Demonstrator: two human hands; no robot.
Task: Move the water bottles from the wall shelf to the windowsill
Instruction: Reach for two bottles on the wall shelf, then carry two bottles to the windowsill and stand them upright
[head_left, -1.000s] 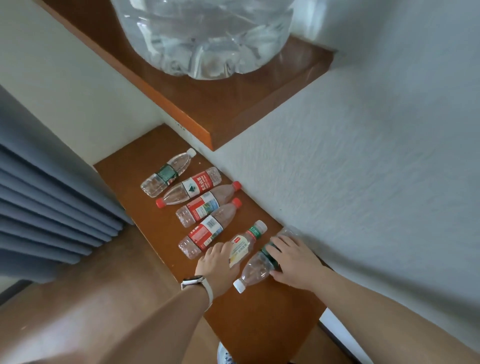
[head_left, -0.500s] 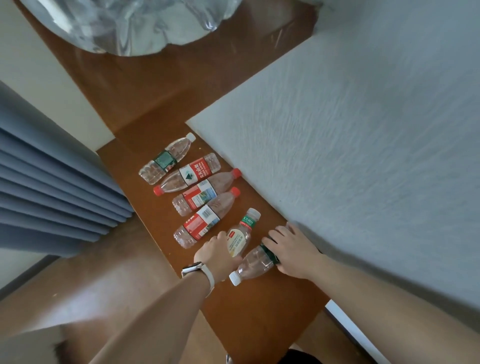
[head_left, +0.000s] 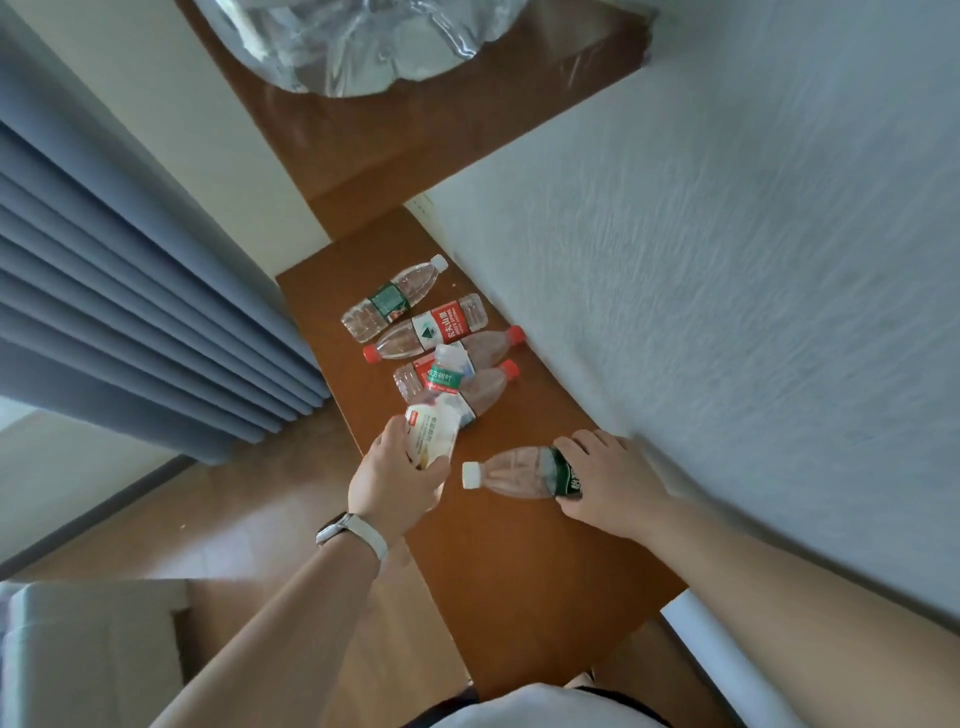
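On the brown wooden shelf (head_left: 519, 561) against the textured wall (head_left: 727, 260): left hand (head_left: 395, 483) grips a raised cream-labelled bottle (head_left: 434, 431); right hand (head_left: 608, 483) clasps a lying green-labelled bottle (head_left: 519, 473). Blue curtain (head_left: 130, 312) left.

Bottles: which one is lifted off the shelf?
The cream-labelled bottle in the left hand; the others lie flat, one under the right hand.

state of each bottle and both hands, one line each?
left hand: gripping the cream-label bottle
cream-label bottle: lifted, tilted, cap on
right hand: gripping the dark-green-label bottle
dark-green-label bottle: about level, white cap on
far green-label bottle: lying on the wooden surface, capped
three red-label bottles: lying, capped, untouched
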